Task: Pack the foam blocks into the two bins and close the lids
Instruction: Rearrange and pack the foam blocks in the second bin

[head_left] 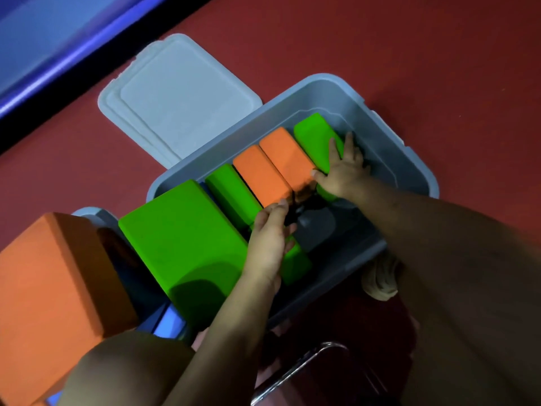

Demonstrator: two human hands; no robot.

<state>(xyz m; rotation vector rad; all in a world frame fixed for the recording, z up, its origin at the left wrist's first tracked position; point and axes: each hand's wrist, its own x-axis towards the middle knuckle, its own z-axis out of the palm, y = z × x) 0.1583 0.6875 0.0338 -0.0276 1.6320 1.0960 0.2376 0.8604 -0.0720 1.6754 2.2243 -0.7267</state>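
Blocks stand on edge in a row along the grey bin [415,159], long axes crosswise; I see my right hand [341,168] spread flat on the far green block [313,136], left hand [268,238] open against the near green block [231,191].

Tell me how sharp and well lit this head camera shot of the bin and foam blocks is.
Head view: dim and soft throughout; the right hand on the far green foam block smears with motion; shadow darkens the gap beside the left hand; wide-angle distortion curves the grey plastic bin and swells the near orange foam block; no glare.
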